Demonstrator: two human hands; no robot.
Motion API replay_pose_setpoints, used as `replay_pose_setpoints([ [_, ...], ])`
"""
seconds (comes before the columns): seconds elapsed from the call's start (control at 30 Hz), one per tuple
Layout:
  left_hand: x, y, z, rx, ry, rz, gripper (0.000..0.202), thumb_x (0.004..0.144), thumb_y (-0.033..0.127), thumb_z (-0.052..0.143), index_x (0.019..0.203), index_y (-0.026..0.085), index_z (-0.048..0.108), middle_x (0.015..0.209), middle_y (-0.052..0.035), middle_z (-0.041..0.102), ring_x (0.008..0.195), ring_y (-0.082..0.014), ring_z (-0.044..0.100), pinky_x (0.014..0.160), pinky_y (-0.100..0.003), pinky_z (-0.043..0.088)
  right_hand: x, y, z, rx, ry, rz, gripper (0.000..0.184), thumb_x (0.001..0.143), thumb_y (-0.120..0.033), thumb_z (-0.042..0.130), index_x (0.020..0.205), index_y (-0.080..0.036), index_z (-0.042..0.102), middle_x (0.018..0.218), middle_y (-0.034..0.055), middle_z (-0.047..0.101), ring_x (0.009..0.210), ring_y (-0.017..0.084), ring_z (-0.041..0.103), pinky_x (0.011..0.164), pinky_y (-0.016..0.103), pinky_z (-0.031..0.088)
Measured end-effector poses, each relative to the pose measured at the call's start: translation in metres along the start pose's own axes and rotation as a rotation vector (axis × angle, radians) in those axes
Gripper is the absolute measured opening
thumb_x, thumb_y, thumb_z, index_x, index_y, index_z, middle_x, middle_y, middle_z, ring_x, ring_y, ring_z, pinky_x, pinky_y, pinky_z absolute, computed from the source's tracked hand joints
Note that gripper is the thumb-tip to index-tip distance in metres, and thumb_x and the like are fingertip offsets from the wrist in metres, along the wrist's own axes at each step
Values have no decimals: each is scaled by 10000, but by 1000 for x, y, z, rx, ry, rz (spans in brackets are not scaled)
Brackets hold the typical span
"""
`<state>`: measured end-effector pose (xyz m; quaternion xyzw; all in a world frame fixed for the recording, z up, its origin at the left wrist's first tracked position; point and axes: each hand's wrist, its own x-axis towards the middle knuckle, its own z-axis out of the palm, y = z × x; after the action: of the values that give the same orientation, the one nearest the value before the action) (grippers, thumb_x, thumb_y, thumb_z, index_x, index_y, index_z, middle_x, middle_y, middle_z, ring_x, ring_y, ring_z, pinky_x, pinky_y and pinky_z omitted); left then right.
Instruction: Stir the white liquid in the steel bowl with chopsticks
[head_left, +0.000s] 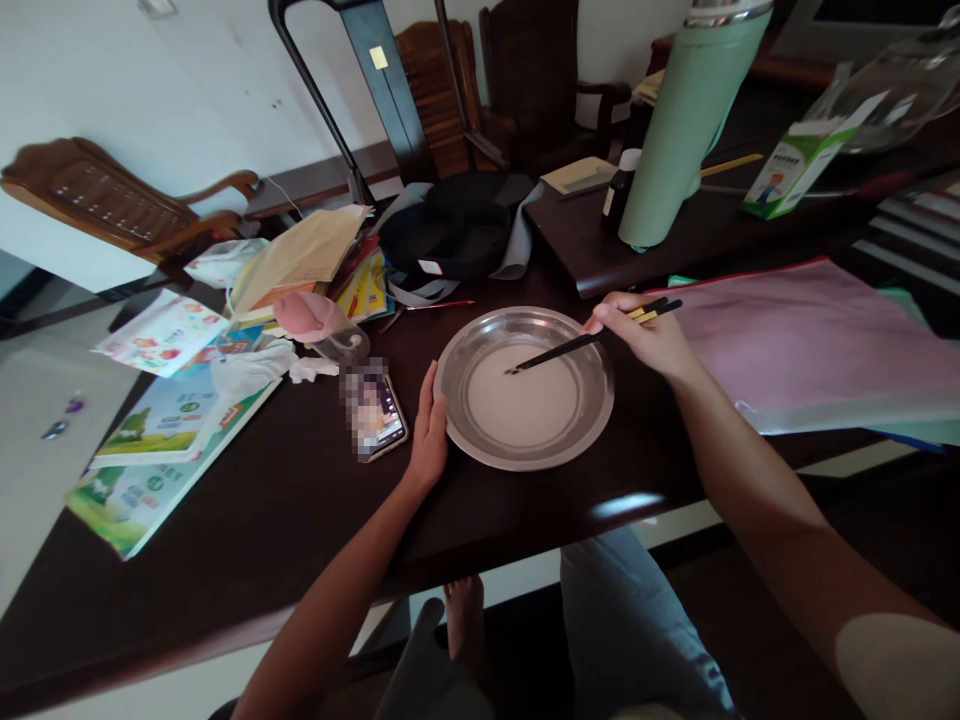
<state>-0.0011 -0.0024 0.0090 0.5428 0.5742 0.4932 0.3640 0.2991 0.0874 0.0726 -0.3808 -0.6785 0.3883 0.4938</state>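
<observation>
A round metal basin [531, 458] stands on the dark table, with a whitish, cloudy liquid [525, 405] in its bottom. My left hand [430, 430] lies against the basin's left side, its fingers stretched out along the rim. Above the right rim, my right hand [645, 335] is closed around a pair of black chopsticks [559, 352] with gold bands. They slant down to the left, and their tips meet the liquid near the middle of the basin.
Left of the basin lie a phone [382, 410], a pink-topped clear bottle [307, 315] and several booklets [172, 440]. A black bag [450, 225] sits behind. To the right are a pinkish folder [795, 330], a green thermos [682, 130] and a small carton [795, 170].
</observation>
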Motion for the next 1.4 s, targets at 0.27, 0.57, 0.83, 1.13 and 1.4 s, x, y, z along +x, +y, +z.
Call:
replay_pose_setpoints([
  [0.27,2,-6,0,-28,-12,7,602,953,529,410,1502,293,335,1615,-31,299,1491,-220,270,1233,-402,178,-4,-3,4,53,-109,6,371,879,-485,601,635,-218,685,678,23,691,689,162,669,694,304,485],
  [0.57,1,-4,0,-41,-10,3,611,951,537,407,1504,290,330,1619,-29,291,1496,-208,257,1234,-389,177,0,3,-6,110,56,-5,426,882,-480,596,546,-221,630,562,4,629,585,145,615,637,299,468],
  [0.83,1,-5,0,-38,-14,-6,619,952,537,406,1510,285,317,1619,-30,291,1490,-211,272,1232,-390,180,-3,-4,4,-8,-138,-14,287,876,-450,620,718,-226,704,767,27,716,771,163,676,739,293,494],
  [1.13,1,-5,0,-23,-12,7,598,956,532,397,1502,297,328,1616,-31,297,1486,-212,282,1229,-389,191,-4,-5,3,71,-65,34,428,866,-533,590,574,-226,646,609,17,663,632,164,651,663,311,501],
  [1.4,2,-10,-1,-33,-12,3,601,953,536,402,1504,308,327,1615,-27,300,1484,-221,288,1226,-409,200,0,-1,-1,19,60,4,388,862,-526,602,613,-233,652,640,16,688,662,171,659,709,324,507],
])
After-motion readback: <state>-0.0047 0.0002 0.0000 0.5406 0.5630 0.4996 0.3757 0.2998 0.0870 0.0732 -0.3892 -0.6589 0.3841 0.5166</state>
